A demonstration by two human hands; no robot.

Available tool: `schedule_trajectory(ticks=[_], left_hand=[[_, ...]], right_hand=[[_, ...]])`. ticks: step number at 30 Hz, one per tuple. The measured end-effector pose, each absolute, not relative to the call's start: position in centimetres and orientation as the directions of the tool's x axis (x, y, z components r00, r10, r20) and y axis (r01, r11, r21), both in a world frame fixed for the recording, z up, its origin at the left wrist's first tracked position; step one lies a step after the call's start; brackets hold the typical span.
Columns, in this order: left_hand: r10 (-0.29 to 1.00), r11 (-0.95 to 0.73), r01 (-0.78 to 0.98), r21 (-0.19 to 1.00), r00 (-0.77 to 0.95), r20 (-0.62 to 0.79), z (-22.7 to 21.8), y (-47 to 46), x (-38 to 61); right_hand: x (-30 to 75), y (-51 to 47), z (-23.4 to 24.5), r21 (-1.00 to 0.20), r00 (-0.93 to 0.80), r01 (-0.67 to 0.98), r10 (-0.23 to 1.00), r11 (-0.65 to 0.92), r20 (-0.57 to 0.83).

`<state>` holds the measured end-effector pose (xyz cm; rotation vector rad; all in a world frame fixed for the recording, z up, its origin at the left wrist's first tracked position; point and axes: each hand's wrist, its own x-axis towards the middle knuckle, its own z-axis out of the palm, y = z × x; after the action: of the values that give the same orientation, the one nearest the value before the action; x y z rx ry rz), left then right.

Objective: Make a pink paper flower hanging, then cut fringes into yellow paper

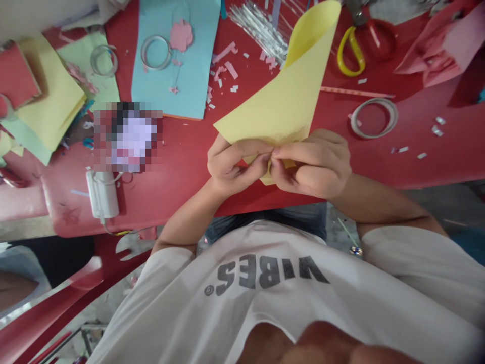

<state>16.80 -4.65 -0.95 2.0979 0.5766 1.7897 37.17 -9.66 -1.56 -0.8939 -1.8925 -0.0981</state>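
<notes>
A sheet of yellow paper (278,103) is held over the near edge of the red table, its far end curling round into a loop. My left hand (238,164) pinches the paper's near edge between thumb and forefinger. Right beside it, my right hand (312,162) pinches at the same spot, the fingertips of both hands almost touching. Whether anything small is between the fingertips is hidden. Part of the paper shows below the fingers.
On the red table (182,187) lie scissors (352,53), a tape roll (374,119), a pink striped stick (356,92), silver tinsel strips (261,33) and paper scraps. At left are blue paper (174,96) with another tape roll (156,52), and a white power bank (102,194).
</notes>
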Motion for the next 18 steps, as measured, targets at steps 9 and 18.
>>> schedule_trajectory(ticks=[9,18], left_hand=[[0.574,-0.813,0.017,0.582,0.195,0.796,-1.3,-5.0,16.3],[0.515,-0.853,-0.008,0.522,0.151,0.844,-1.5,-4.8,16.5]], right_hand=[[36.3,-9.0,-0.4,-0.153,-0.198,0.546,0.305,0.823,0.932],[36.9,-10.0,-1.6,-0.327,-0.215,0.619,0.555,0.714,0.804]])
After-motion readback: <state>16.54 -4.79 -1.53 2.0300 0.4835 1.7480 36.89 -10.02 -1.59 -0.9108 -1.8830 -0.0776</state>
